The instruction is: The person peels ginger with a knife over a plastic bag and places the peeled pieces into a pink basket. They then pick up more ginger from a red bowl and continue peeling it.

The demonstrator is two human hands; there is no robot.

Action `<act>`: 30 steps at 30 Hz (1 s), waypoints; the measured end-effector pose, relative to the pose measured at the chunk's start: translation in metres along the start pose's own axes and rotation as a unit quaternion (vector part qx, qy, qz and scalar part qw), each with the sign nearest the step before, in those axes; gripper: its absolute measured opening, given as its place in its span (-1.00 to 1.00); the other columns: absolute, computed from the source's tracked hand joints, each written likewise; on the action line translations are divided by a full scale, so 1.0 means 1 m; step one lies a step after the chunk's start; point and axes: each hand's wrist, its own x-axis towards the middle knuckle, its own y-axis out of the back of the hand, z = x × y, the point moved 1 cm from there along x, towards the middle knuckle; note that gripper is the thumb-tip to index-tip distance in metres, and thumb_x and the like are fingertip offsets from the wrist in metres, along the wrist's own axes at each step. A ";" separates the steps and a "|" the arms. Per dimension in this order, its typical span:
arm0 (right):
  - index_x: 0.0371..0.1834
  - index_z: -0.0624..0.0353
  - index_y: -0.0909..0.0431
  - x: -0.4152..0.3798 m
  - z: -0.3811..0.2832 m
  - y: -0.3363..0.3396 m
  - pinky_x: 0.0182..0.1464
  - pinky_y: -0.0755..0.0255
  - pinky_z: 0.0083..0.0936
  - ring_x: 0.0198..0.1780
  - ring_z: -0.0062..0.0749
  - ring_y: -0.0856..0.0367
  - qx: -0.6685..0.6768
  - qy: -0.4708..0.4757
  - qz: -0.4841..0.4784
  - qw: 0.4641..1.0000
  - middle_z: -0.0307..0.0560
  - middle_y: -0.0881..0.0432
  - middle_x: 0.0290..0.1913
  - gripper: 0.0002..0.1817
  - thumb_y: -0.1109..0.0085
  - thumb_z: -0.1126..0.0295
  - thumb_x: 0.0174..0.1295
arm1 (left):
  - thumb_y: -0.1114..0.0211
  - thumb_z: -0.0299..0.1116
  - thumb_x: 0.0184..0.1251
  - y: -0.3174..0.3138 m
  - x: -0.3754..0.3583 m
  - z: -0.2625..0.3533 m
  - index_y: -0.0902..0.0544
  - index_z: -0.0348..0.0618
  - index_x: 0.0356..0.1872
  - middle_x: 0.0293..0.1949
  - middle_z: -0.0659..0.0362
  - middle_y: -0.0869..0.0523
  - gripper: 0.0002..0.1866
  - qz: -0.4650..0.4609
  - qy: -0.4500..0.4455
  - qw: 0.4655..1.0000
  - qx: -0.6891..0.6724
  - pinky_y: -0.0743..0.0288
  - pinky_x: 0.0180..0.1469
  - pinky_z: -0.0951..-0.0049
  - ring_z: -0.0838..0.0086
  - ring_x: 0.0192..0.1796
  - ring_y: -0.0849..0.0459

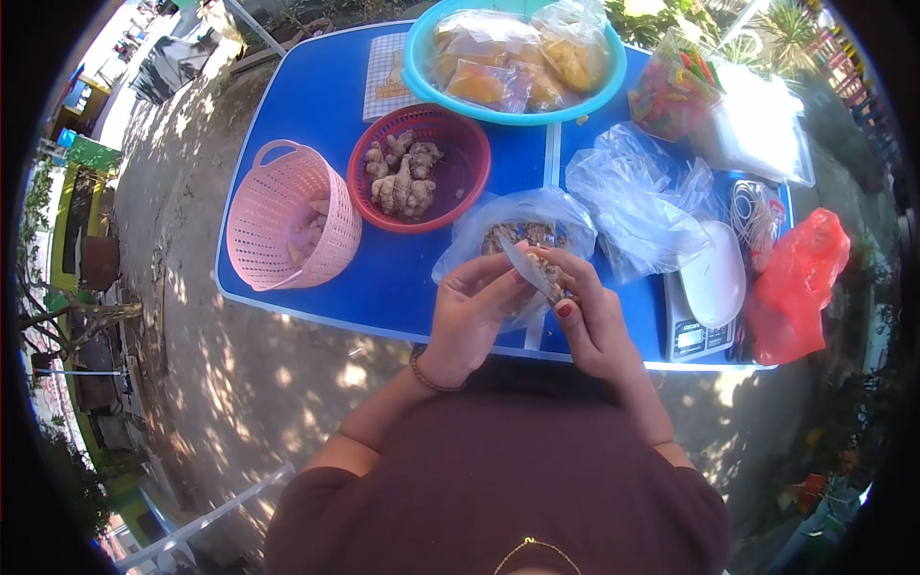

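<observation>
Above a plastic bag [467, 227] of brown peelings [537, 233], both my hands are closed and close together. My right hand [602, 331] grips a knife [530, 267], whose blade points up and to the left across my left fingertips. In my left hand [467, 314] is a small piece of ginger [539, 257], mostly covered by the fingers and the blade. Whole ginger roots [404, 187] lie in a red basket [476, 153] to the left. Paler pieces [309, 233] sit inside a tilted pink basket [287, 201].
On the blue table [278, 125], a turquoise basin [414, 72] holds bagged yellow food. Clear plastic bags [637, 201] lie to the right. Beyond them are a kitchen scale [701, 331] with a white tray [714, 273], a red plastic bag [800, 287] and a bag of chillies [674, 93].
</observation>
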 end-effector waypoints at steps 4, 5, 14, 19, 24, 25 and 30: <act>0.29 0.22 -0.27 -0.001 -0.005 0.005 -0.30 -0.48 -0.34 -0.28 -0.03 -0.65 -0.066 -0.010 -0.030 0.997 0.15 -0.60 -0.08 -0.54 0.02 0.27 0.37 | -0.22 -0.55 0.31 0.004 -0.001 0.003 -0.53 -0.37 0.08 0.06 -0.01 -0.62 -0.67 -0.004 0.002 1.000 0.025 -0.56 0.12 0.43 0.42 0.04 -0.65; 0.28 0.21 -0.30 0.000 -0.004 0.004 -0.30 -0.48 -0.34 -0.29 -0.04 -0.64 -0.091 0.006 -0.025 0.996 0.15 -0.60 -0.09 -0.54 0.00 0.29 0.36 | -0.22 -0.54 0.30 0.004 -0.001 0.003 -0.52 -0.38 0.09 0.07 -0.01 -0.62 -0.67 -0.001 0.007 0.999 0.031 -0.56 0.12 0.42 0.42 0.04 -0.65; 0.17 0.25 -0.43 0.004 -0.005 -0.002 -0.34 -0.44 -0.42 -0.38 -0.18 -0.57 -0.065 0.001 -0.005 0.998 0.06 -0.56 -0.29 -0.64 -0.03 0.37 0.35 | -0.29 -0.50 0.28 0.002 0.000 0.004 -0.58 -0.37 0.04 -0.01 0.05 -0.66 -0.68 0.021 -0.018 0.997 0.067 -0.54 0.09 0.49 0.48 -0.02 -0.65; 0.22 0.25 -0.36 -0.003 0.002 -0.005 -0.31 -0.44 -0.46 -0.35 -0.40 -0.57 0.177 -0.134 -0.022 0.975 -0.01 -0.60 -0.24 -0.62 0.08 0.30 0.43 | -0.23 -0.54 0.30 -0.001 0.001 0.008 -0.58 -0.35 0.03 -0.01 0.03 -0.67 -0.72 -0.007 0.006 0.999 0.036 -0.55 0.11 0.43 0.43 0.00 -0.66; 0.32 0.24 -0.25 -0.001 -0.002 0.002 -0.25 -0.46 -0.47 -0.31 -0.36 -0.61 0.162 -0.140 -0.066 0.975 0.05 -0.62 -0.11 -0.54 0.10 0.24 0.44 | -0.22 -0.56 0.30 0.000 0.001 0.009 -0.57 -0.37 0.04 -0.02 0.03 -0.67 -0.71 -0.004 0.004 1.000 0.025 -0.55 0.11 0.43 0.43 -0.01 -0.66; 0.33 0.23 -0.24 0.000 -0.005 0.001 -0.25 -0.46 -0.47 -0.32 -0.33 -0.61 0.112 -0.117 -0.062 0.985 0.06 -0.62 -0.10 -0.52 0.09 0.24 0.43 | -0.23 -0.56 0.29 0.001 0.001 0.010 -0.57 -0.37 0.04 -0.02 0.03 -0.66 -0.70 -0.006 0.002 0.999 0.037 -0.55 0.11 0.43 0.43 0.00 -0.66; 0.30 0.20 -0.31 0.002 -0.005 -0.003 -0.35 -0.44 -0.38 -0.44 -0.14 -0.57 -0.056 0.005 -0.015 0.998 0.04 -0.60 -0.20 -0.52 -0.04 0.32 0.34 | -0.26 -0.57 0.26 0.001 -0.002 0.010 -0.54 -0.40 0.11 -0.03 0.07 -0.67 -0.63 -0.004 -0.061 0.988 0.142 -0.53 0.02 0.54 0.54 -0.04 -0.64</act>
